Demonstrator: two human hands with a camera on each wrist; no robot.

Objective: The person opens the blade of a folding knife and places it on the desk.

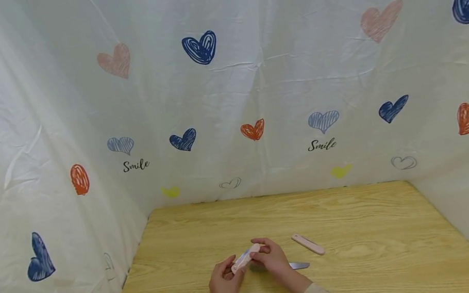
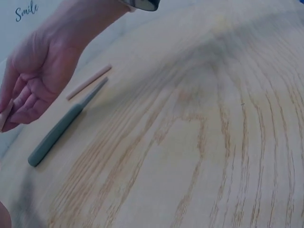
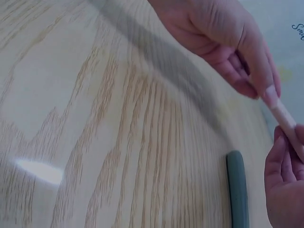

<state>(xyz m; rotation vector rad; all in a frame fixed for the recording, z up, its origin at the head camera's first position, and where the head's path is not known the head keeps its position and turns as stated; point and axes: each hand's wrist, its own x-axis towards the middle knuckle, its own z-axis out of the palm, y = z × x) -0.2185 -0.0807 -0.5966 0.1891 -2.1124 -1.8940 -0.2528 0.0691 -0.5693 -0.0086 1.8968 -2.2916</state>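
Pale pink with a bluish patch on its upper face, a slim strip (image 1: 247, 257) is held above the near half of the wooden table (image 1: 185, 239). The left hand (image 1: 225, 285) pinches its near left end between thumb and fingers; the right hand (image 1: 275, 258) pinches its far right end. Below the right hand lies a knife (image 2: 57, 133) with a green handle, its blade pointing right. Just beyond the blade, to the right of the right hand, a second pink bar (image 1: 308, 244) lies slanted on the wood. Heart-printed cloth (image 1: 263, 94) hangs behind the table.
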